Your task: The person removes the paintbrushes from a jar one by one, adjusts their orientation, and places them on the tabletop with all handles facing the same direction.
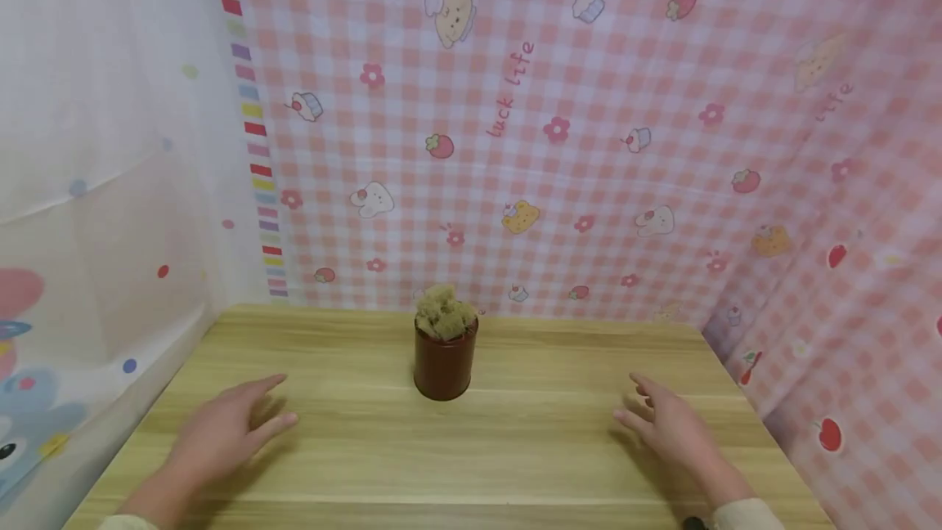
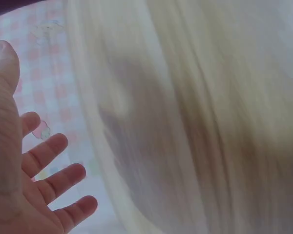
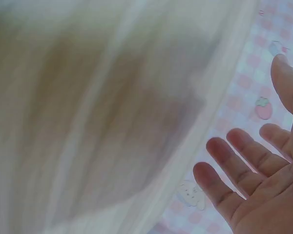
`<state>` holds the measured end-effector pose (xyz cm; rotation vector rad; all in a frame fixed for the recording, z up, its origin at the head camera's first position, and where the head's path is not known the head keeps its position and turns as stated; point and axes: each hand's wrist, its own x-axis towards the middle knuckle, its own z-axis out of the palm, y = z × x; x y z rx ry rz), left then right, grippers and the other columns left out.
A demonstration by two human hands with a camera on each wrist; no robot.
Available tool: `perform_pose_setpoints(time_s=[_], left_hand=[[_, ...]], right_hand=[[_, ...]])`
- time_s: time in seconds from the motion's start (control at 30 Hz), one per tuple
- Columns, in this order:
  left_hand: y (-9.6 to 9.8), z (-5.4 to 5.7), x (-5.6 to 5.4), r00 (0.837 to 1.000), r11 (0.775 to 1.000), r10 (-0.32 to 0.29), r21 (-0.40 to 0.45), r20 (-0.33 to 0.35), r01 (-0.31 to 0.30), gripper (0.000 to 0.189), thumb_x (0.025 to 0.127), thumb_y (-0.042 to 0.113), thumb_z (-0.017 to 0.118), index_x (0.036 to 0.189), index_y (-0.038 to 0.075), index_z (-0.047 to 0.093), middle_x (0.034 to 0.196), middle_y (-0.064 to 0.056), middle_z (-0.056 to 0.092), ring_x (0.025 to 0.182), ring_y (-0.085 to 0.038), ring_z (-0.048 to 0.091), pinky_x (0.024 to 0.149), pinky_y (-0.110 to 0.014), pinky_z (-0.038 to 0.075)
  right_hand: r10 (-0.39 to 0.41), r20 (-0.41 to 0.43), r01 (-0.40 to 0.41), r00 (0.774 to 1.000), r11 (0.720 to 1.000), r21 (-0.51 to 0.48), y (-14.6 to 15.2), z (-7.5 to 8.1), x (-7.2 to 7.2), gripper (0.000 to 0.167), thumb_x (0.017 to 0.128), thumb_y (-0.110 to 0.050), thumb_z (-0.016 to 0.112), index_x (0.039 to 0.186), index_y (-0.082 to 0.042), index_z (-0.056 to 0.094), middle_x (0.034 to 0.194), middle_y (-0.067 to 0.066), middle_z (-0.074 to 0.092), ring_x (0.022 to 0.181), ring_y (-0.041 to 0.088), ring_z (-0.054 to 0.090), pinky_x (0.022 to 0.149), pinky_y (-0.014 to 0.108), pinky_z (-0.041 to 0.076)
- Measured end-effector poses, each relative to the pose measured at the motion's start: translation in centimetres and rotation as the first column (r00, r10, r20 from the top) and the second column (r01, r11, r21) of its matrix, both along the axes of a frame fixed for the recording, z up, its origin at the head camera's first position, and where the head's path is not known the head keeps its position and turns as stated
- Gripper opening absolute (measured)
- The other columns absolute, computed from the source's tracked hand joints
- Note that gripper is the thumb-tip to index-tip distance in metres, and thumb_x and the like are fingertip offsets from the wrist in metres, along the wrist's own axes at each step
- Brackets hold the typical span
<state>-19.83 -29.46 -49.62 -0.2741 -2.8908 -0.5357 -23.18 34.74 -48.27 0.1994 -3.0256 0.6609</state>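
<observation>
Near the middle of the wooden table (image 1: 508, 456) stands an upright dark red-brown cylindrical pot (image 1: 443, 366). A clump of yellowish-green, spongy-looking material (image 1: 445, 313) rises above its rim; what lies deeper inside is hidden. The left hand (image 1: 224, 428) hovers over the table's left side, apart from the pot, with fingers relaxed and nothing held. On the right side, the right hand (image 1: 673, 428) is held in a similar way, also apart from the pot. Both wrist views show spread fingers and bare palms, the left hand (image 2: 34, 180) and the right hand (image 3: 259, 175).
A pink checked curtain (image 1: 471, 170) with cartoon prints hangs behind the table and along its right side. To the left hangs a white dotted curtain (image 1: 147, 145). Something small and dark (image 1: 694, 523) shows by the right sleeve (image 1: 749, 515).
</observation>
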Motion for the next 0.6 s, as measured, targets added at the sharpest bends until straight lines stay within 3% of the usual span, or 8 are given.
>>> perform_pose_setpoints(time_s=[0.17, 0.37, 0.6], left_hand=[[2.0, 0.2, -0.4, 0.999, 0.998, -0.02, 0.05, -0.049, 0.023, 0.072, 0.097, 0.057, 0.075, 0.15, 0.011, 0.062, 0.145, -0.019, 0.068, 0.132, -0.049, 0.063, 0.105, -0.068, 0.051], [4.4, 0.3, -1.2, 0.996, 0.993, -0.055, 0.101, -0.075, 0.062, 0.071, 0.097, 0.055, 0.076, 0.152, 0.012, 0.061, 0.147, -0.016, 0.068, 0.134, -0.046, 0.064, 0.109, -0.067, 0.05], [7.3, 1.8, -2.6, 0.992, 0.984, -0.096, 0.142, -0.077, 0.106, 0.073, 0.098, 0.056, 0.073, 0.155, 0.012, 0.058, 0.15, -0.015, 0.066, 0.135, -0.044, 0.064, 0.112, -0.069, 0.047]], right_hand=[[0.021, -0.006, -0.021, 1.0, 0.995, -0.094, -0.9, 0.4, -0.5, 0.076, 0.102, -0.04, 0.075, 0.158, 0.002, 0.046, 0.139, 0.031, 0.066, 0.12, 0.046, 0.07, 0.096, 0.061, 0.06], [0.026, -0.006, -0.026, 1.0, 0.991, -0.128, -1.8, 0.8, -0.5, 0.073, 0.102, -0.04, 0.075, 0.156, 0.002, 0.049, 0.138, 0.029, 0.068, 0.117, 0.043, 0.072, 0.093, 0.058, 0.062], [0.027, 0.012, -0.025, 1.0, 0.991, -0.133, -2.9, 1.4, -0.9, 0.073, 0.103, -0.042, 0.073, 0.159, -0.003, 0.048, 0.142, 0.025, 0.067, 0.121, 0.041, 0.071, 0.095, 0.057, 0.061]])
